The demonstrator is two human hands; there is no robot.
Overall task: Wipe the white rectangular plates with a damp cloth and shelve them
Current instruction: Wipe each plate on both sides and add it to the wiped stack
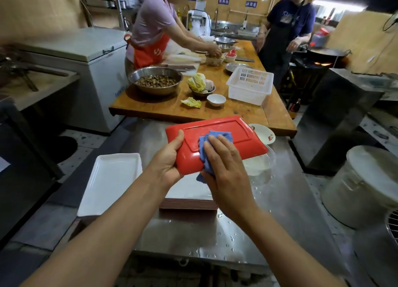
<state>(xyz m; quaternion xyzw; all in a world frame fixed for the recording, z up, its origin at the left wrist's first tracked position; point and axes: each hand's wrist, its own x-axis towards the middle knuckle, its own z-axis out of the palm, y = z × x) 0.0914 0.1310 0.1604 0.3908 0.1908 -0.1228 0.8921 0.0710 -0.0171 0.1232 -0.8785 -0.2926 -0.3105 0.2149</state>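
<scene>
Running left-right, underside up: red plate (pixel 217 133).

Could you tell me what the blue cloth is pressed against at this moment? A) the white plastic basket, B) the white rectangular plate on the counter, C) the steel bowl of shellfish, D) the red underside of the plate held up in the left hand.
D: the right hand presses the blue cloth onto the red underside of the plate gripped by the left hand.

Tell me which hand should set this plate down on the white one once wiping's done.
Left, probably. The left hand already grips the red plate, and the white plate lies on its side; the right hand presses the blue cloth.
</scene>
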